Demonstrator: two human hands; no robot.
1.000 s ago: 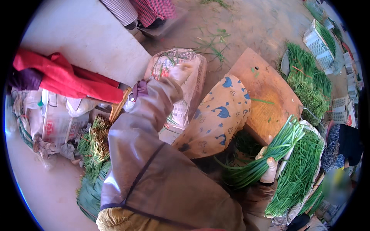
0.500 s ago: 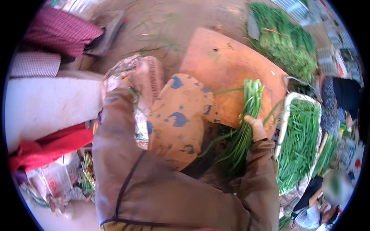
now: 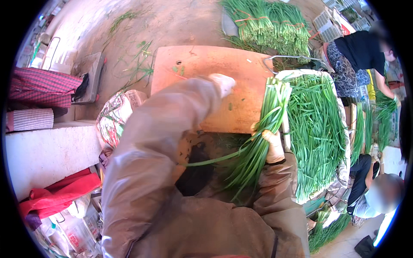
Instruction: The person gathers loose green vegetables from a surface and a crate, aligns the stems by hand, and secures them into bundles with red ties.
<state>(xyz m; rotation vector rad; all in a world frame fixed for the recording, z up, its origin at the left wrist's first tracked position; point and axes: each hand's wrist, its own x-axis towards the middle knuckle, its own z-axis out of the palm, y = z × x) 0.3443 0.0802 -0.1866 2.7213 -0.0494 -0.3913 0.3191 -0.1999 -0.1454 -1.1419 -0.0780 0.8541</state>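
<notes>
My right hand [image 3: 272, 145] is closed around a bunch of garlic chives [image 3: 275, 101]. The pale stalk ends point away from me and the green leaves hang back toward my lap. One long leaf strays out to the left. My left hand [image 3: 223, 84] is over the orange board [image 3: 185, 64], its arm reaching across my front. Glare and blur hide how its fingers lie and whether anything is in them. Just right of the bunch stands a white-rimmed basket [image 3: 330, 79] filled with loose garlic chives [image 3: 316, 129].
Banded chive bundles [image 3: 269, 23] lie beyond the board. A printed sack [image 3: 112, 118] with leaf scraps sits left, near a white ledge [image 3: 51, 148] and red cloth [image 3: 60, 193]. Two people [image 3: 357, 51] work at right, one bending over chives, another lower down. Leaf scraps litter the floor.
My left hand has moved right, from the sack to over the board. The right hand still holds the chives. The view has turned right, and the spotted brown piece before me is mostly covered now.
</notes>
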